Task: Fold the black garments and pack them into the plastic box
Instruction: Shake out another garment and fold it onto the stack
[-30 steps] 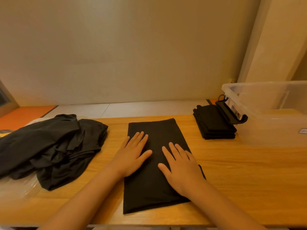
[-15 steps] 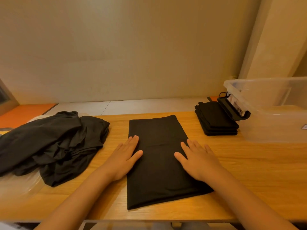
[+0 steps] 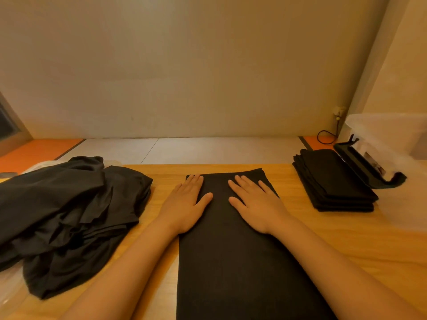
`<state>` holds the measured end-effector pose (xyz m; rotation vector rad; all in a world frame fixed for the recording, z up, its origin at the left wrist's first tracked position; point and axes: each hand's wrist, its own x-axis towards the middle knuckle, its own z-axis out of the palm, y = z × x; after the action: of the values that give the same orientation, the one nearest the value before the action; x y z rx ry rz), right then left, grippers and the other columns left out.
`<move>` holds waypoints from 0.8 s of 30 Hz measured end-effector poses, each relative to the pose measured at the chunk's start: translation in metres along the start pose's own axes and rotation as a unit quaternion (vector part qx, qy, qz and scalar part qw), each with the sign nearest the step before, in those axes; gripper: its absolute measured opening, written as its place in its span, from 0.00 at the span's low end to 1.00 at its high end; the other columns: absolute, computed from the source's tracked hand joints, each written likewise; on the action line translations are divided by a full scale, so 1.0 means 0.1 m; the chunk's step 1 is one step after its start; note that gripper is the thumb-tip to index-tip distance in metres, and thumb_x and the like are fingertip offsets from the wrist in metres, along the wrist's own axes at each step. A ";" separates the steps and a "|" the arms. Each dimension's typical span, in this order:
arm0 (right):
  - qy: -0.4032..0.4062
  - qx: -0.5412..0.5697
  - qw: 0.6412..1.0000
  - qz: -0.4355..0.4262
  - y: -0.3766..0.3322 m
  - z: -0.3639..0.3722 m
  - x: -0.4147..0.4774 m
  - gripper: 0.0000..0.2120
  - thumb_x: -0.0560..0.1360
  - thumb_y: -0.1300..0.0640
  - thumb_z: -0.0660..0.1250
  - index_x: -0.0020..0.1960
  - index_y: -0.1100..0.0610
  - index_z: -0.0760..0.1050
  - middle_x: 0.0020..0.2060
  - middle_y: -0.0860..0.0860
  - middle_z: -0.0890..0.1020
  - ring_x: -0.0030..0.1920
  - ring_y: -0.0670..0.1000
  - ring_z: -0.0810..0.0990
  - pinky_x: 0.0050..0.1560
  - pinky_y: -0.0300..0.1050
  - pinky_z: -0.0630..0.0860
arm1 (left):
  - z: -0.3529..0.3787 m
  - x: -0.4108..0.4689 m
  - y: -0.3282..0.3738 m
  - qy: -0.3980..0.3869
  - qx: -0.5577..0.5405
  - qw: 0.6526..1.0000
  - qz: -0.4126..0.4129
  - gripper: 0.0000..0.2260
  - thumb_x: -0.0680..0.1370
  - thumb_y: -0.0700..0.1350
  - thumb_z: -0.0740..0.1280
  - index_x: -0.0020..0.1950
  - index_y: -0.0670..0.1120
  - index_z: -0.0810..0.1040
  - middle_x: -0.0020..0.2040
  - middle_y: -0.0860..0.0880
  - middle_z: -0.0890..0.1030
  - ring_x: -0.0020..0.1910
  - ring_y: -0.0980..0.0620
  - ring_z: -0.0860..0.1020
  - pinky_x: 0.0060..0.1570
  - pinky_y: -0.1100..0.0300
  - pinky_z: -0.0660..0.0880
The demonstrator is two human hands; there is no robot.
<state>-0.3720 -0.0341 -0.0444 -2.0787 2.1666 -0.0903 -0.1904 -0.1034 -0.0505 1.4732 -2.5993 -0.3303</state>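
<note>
**On the wooden counter, two bare hands lie flat on a folded black garment**

Head view: at centre frame, a long folded black garment (image 3: 231, 262) lies flat on the counter (image 3: 346, 245), running from the middle down to the bottom edge. The left hand (image 3: 186, 206) rests palm down across the garment's upper left edge. Its thumb is on the cloth and its fingers reach toward the far left corner. The right hand (image 3: 258, 204) rests palm down on the upper right part of the same garment. Each grip is spread flat with straight fingers, pinching nothing.

At left of the frame, well apart from the hands, a loose pile of unfolded black garments (image 3: 69, 215) is heaped on the counter. Clear plastic wrap (image 3: 9, 287) shows under its lower left edge.

At right of the frame sits a neat stack of folded black garments (image 3: 332, 179). Just beside it, at the right edge, is the translucent plastic box (image 3: 392, 135), partly cut off by the frame. A black latch (image 3: 367, 167) hangs on the side of the box that faces the stack. What the box holds cannot be made out.
</note>
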 end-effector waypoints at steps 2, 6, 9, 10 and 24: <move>0.003 0.003 1.000 0.021 0.02 0.01 0.00 0.27 0.82 0.41 0.43 0.78 0.46 0.42 0.78 0.45 0.44 0.77 0.45 0.40 0.77 0.50 0.40 | 0.01 0.02 -0.01 0.004 0.000 1.000 -0.009 0.29 0.82 0.60 0.48 0.79 0.49 0.46 0.79 0.52 0.46 0.77 0.56 0.44 0.76 0.57 0.45; -0.003 0.018 0.999 0.041 0.00 0.00 0.03 0.27 0.83 0.42 0.45 0.78 0.46 0.44 0.78 0.46 0.45 0.77 0.46 0.41 0.76 0.51 0.41 | 0.01 0.04 0.02 0.001 0.014 1.000 -0.026 0.30 0.81 0.61 0.48 0.79 0.49 0.45 0.79 0.52 0.45 0.77 0.55 0.43 0.76 0.55 0.44; 0.058 0.042 0.996 0.053 0.03 -0.04 0.04 0.27 0.82 0.42 0.47 0.79 0.48 0.49 0.78 0.47 0.50 0.77 0.48 0.44 0.76 0.50 0.43 | -0.02 -0.01 0.02 0.024 -0.011 0.999 -0.022 0.30 0.81 0.60 0.49 0.79 0.49 0.44 0.79 0.52 0.45 0.77 0.55 0.43 0.76 0.56 0.43; 0.082 0.049 0.994 0.045 0.04 -0.06 0.05 0.27 0.82 0.43 0.48 0.79 0.49 0.49 0.78 0.47 0.51 0.77 0.47 0.45 0.76 0.49 0.42 | -0.03 -0.01 0.03 0.039 -0.016 0.999 -0.013 0.30 0.81 0.60 0.50 0.79 0.50 0.45 0.79 0.52 0.45 0.77 0.56 0.43 0.76 0.56 0.42; 0.016 0.021 0.995 0.094 0.44 -0.02 0.18 0.26 0.83 0.44 0.43 0.79 0.50 0.46 0.78 0.47 0.47 0.78 0.49 0.43 0.75 0.52 0.43 | 0.01 0.04 0.03 -0.003 0.030 0.999 -0.031 0.34 0.77 0.68 0.48 0.79 0.54 0.46 0.79 0.53 0.44 0.77 0.55 0.42 0.76 0.51 0.42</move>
<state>-0.4161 -0.0503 -0.0498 -1.8520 2.3450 -0.1488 -0.1954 -0.1050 -0.0503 1.5782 -2.5939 -0.2672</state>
